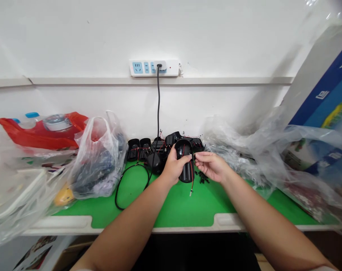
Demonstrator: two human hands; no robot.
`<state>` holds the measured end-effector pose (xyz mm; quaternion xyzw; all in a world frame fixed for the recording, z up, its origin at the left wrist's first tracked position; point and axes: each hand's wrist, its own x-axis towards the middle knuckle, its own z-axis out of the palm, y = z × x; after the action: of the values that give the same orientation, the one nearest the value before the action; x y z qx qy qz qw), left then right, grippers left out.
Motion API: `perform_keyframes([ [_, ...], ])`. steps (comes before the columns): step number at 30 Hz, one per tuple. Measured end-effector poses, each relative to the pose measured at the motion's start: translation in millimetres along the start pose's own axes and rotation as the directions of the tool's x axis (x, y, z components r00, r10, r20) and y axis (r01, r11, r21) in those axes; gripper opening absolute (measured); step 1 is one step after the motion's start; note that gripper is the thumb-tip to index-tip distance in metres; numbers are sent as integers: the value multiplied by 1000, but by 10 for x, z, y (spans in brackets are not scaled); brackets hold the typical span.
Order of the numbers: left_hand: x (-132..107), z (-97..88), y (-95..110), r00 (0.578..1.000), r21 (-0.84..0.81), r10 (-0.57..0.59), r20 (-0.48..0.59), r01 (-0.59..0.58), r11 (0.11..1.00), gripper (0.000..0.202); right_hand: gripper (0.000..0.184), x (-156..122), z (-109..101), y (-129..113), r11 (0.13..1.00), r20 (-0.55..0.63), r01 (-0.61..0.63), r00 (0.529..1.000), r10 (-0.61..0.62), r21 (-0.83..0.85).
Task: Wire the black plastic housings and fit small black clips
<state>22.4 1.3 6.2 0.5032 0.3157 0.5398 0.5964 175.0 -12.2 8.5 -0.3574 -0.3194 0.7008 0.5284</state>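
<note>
My left hand [173, 165] is wrapped round a black plastic housing [186, 172], held upright above the green mat. Red and black wires [192, 175] run down its front and end in a small white connector [191, 193]. At the housing's right edge, my right hand [209, 165] pinches with thumb and forefinger. Whatever lies between those fingertips is too small to name. Under that hand, several small black pieces [204, 177] lie on the mat. Behind the housing stand several similar black housings [133, 148] with thin red wires.
A power strip [171, 69] on the wall feeds a black cable [158, 101] that drops to the green mat [165, 210] and loops left. Filled plastic bags [93, 165] and a red bag [32, 131] crowd the left. Clear plastic [238, 143] and a blue-white box [315, 94] stand right.
</note>
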Motion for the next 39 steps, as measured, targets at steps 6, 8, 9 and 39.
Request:
perform_keyframes([
  [6, 11, -16, -32, 998, 57, 56, 13, -56, 997, 51, 22, -35, 15, -4, 994, -29, 60, 998, -63, -97],
  [8, 15, -20, -35, 996, 94, 89, 12, -89, 992, 54, 23, -42, 22, -1, 991, -32, 68, 997, -72, -118],
  [9, 17, -21, -34, 994, 112, 104, 11, -105, 988, 54, 24, -44, 25, 2, 990, -35, 69, 997, -74, -126],
  [39, -98, 41, 50, 950, 392, 313, 3, -289, 873, 50, 20, -159, 219, 452, 168, 298, 555, 649, -700, -815],
])
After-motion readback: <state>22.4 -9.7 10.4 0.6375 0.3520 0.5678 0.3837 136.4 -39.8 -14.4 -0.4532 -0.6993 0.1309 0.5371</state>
